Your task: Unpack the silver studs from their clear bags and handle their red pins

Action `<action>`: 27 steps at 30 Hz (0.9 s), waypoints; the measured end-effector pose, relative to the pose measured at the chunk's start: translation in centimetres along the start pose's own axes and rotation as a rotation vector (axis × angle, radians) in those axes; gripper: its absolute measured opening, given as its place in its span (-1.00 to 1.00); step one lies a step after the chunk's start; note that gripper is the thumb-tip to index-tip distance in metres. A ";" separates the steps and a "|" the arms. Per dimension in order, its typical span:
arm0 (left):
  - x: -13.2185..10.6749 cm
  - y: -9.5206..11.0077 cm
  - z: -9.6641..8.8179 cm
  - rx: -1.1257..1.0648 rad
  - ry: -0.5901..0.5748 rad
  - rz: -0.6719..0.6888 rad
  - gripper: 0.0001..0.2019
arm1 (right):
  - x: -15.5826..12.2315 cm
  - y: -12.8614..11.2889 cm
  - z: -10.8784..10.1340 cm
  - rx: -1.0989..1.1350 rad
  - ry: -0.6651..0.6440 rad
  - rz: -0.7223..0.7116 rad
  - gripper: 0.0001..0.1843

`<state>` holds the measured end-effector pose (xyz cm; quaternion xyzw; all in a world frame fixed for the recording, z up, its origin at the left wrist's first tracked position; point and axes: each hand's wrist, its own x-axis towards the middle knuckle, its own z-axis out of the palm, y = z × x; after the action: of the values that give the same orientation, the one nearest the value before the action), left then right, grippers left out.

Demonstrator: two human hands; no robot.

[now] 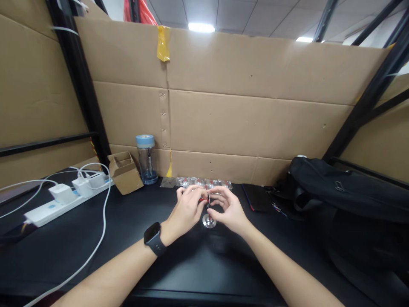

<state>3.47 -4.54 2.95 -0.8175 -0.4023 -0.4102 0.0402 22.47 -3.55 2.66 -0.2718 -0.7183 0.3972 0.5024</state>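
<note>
Above the middle of the black table, my left hand (pixel 191 204) is closed with its fingers pinched on a small red-and-silver piece (pixel 204 199), mostly hidden by the fingers. Facing it, my right hand (pixel 227 209) has bent fingers and thumb around the other side of that piece; a thin, disc-like edge shows between the hands. Just below the fingertips is a shiny round metal disc (pixel 209 221) with a raised centre and a bit of red above it. Whether the disc joins the piece in my fingers, I cannot tell.
Behind my hands lie clear plastic packets (pixel 220 184) with silver and red parts. A water bottle (pixel 147 160) and an open cardboard box (pixel 126 172) stand left, near a power strip (pixel 47 209) with white cables. On the right are a dark flat notebook-like item (pixel 255 197) and a black bag (pixel 348 192).
</note>
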 end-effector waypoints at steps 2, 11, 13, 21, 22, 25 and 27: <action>0.0 0.0 0.1 -0.008 0.005 -0.004 -0.85 | 0.0 0.0 0.0 -0.033 0.003 -0.007 -0.47; -0.2 -0.5 0.7 -0.075 0.030 -0.020 -0.85 | -0.1 0.2 0.4 -0.108 0.048 -0.040 -0.49; -0.3 -0.5 0.8 -0.071 0.040 -0.022 -0.86 | -0.1 0.0 0.5 -0.127 0.055 -0.044 -0.50; -0.5 -0.3 1.3 -0.080 0.068 -0.046 -0.82 | -0.3 -0.4 0.7 -0.232 0.066 -0.084 -0.55; -0.5 -0.3 1.3 -0.082 0.068 -0.054 -0.83 | -0.2 -0.4 0.6 -0.213 0.069 -0.073 -0.56; -0.5 -0.6 1.2 -0.086 0.084 -0.071 -0.86 | 0.0 -0.1 0.3 -0.149 0.055 -0.028 -0.60; -0.5 -0.7 1.1 -0.082 0.103 -0.064 -0.87 | 0.2 0.1 -0.1 -0.163 0.034 -0.013 -0.68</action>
<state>3.48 -3.93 1.72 -0.7830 -0.4084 -0.4690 0.0144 22.53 -3.34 2.73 -0.3140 -0.7413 0.3295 0.4932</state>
